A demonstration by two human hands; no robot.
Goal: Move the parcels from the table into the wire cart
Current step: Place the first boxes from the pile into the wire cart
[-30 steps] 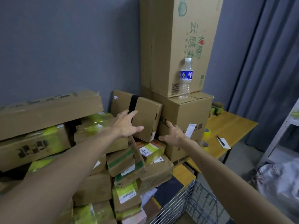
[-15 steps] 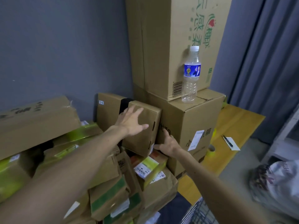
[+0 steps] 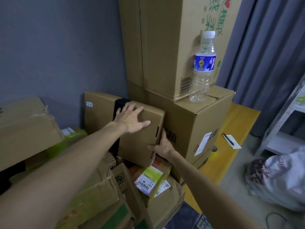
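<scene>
At frame centre, the left hand [image 3: 130,119] lies flat, fingers spread, on a smooth rectangular cardboard box [image 3: 135,146]; the right hand [image 3: 162,144] clamps its right edge.

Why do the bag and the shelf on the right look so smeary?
Head view: the bag and shelf sit near the wide lens's edge, smeared and bent; the box under the left hand is sharper; the light is dim.
</scene>
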